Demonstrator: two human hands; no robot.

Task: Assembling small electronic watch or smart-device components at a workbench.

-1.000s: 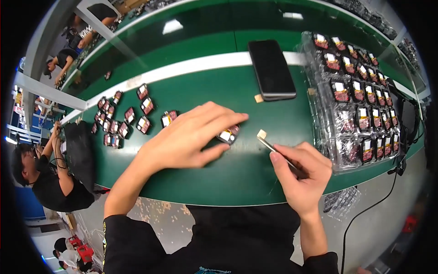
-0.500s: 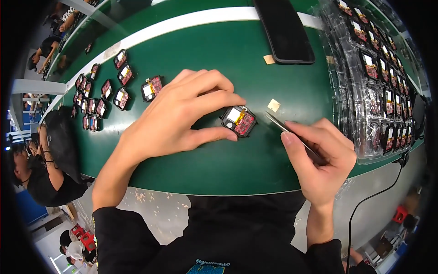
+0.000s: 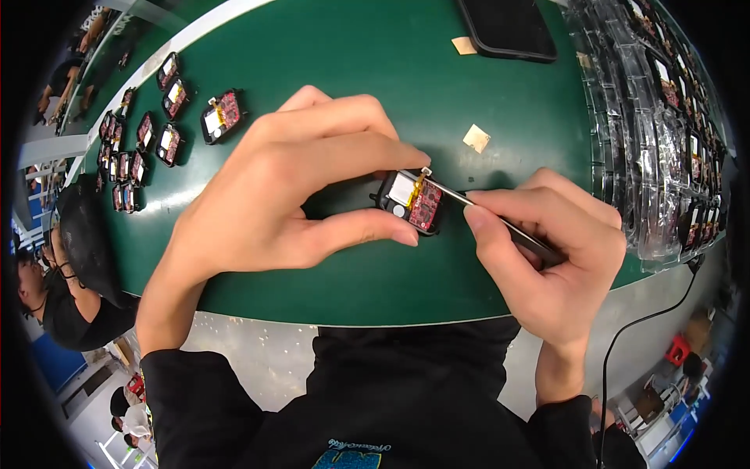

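Observation:
Between the thumb and index finger of my left hand [image 3: 293, 184] sits a small square black device housing [image 3: 408, 200], gripped by its sides. Inside it show a red circuit board, a white block, a yellow flex strip and a round silvery part. My right hand [image 3: 551, 258] pinches metal tweezers [image 3: 500, 220], whose tips touch the housing's upper edge by a small white connector at the end of the yellow strip. A little above the tweezers, a pale yellow square piece [image 3: 476, 139] lies on the green table.
Several similar housings [image 3: 170, 144] lie at the left, one [image 3: 223, 116] nearer my left hand. A black phone-like slab [image 3: 512, 30] rests at the top beside another yellowish piece [image 3: 464, 45]. Stacked clear plastic trays [image 3: 625, 148] with housings stand at the right. A black cable [image 3: 625, 332] hangs below them.
The tweezers have moved left from beside the housing onto its upper edge. The white connector now stands up at that edge. The whole view has shifted slightly.

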